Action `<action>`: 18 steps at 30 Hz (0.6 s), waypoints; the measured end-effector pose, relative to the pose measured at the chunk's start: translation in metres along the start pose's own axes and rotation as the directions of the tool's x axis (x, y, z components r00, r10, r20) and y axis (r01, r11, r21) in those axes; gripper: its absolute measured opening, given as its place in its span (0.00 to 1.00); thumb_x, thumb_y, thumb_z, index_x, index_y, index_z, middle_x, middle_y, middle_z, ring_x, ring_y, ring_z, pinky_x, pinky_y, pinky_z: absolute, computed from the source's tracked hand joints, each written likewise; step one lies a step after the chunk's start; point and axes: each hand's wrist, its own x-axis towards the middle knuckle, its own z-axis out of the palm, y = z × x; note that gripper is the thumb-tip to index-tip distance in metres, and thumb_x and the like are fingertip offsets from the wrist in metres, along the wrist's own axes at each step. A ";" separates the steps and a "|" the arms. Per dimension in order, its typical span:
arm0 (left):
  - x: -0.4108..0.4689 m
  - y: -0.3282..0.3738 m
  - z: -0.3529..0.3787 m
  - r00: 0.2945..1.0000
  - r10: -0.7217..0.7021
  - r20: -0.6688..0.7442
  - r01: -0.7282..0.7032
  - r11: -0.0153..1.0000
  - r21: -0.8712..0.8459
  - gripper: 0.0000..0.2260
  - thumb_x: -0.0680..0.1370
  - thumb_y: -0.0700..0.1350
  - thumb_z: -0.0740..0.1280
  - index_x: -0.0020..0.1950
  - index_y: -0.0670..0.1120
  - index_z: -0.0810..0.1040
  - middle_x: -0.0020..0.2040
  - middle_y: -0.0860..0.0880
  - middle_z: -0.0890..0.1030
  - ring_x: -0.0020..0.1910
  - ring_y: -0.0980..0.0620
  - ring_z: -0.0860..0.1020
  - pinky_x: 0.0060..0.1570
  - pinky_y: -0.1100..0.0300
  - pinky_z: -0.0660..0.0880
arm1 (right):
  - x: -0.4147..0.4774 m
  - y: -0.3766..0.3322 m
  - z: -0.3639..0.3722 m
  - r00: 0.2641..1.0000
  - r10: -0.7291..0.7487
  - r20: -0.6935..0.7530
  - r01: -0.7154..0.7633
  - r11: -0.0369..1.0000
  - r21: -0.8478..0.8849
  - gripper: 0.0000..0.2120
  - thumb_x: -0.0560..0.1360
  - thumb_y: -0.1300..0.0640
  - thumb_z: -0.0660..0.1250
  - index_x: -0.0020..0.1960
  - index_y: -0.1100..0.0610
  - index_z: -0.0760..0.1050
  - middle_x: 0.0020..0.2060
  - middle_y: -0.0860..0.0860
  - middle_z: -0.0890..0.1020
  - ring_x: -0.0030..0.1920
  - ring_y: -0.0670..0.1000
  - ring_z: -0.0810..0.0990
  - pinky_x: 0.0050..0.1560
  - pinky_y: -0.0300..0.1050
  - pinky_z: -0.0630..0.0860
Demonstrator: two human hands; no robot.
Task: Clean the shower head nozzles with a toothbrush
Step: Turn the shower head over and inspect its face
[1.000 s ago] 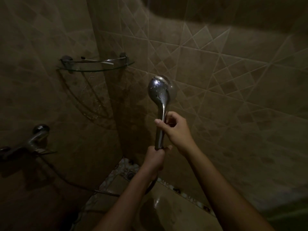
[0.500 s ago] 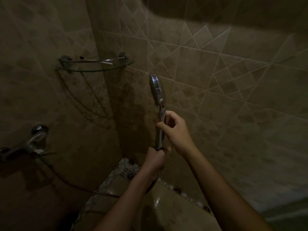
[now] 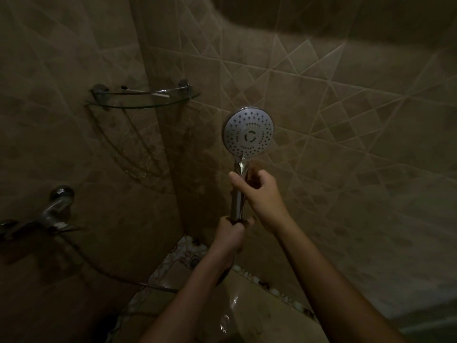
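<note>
A chrome shower head [image 3: 248,133] is held upright in front of the tiled corner, its round nozzle face turned toward me. My left hand [image 3: 229,237] grips the bottom of the handle where the hose joins. My right hand [image 3: 259,190] wraps the upper handle just below the head. A toothbrush [image 3: 148,91] lies on the glass corner shelf [image 3: 143,101], up and to the left of the head, out of both hands.
A chrome mixer tap [image 3: 53,211] sticks out of the left wall, and its hose [image 3: 103,273] sags down and across toward my left hand. A floor drain [image 3: 194,260] sits in the corner below. Tiled walls close in on both sides.
The shower head has been rotated about its handle: it showed its back, then its edge, and now the nozzle face points at me. Both hands kept their grip.
</note>
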 end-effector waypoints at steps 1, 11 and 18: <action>-0.001 0.001 0.000 1.000 0.003 -0.008 -0.003 1.000 0.002 0.07 0.76 0.43 0.70 0.45 0.43 0.74 0.31 0.47 0.72 0.26 0.52 0.68 0.25 0.63 0.62 | 0.000 0.001 0.000 1.000 -0.017 -0.023 0.017 1.000 -0.022 0.22 0.73 0.49 0.76 0.52 0.67 0.77 0.48 0.67 0.82 0.49 0.63 0.84 0.52 0.60 0.82; -0.001 -0.003 -0.002 0.998 0.010 0.055 -0.010 1.000 0.002 0.06 0.76 0.43 0.69 0.42 0.47 0.74 0.35 0.45 0.71 0.29 0.51 0.67 0.28 0.61 0.61 | 0.005 -0.002 0.000 0.995 0.057 0.085 -0.065 0.993 0.097 0.09 0.82 0.61 0.64 0.58 0.66 0.75 0.49 0.55 0.84 0.49 0.50 0.85 0.54 0.48 0.82; 0.000 -0.004 -0.007 0.999 -0.012 0.036 0.013 0.999 -0.036 0.11 0.76 0.46 0.70 0.44 0.48 0.67 0.36 0.46 0.72 0.30 0.52 0.69 0.27 0.62 0.62 | 0.001 0.005 0.003 0.998 -0.045 -0.037 0.041 0.994 -0.104 0.16 0.72 0.52 0.78 0.53 0.61 0.80 0.48 0.63 0.84 0.45 0.54 0.83 0.51 0.56 0.82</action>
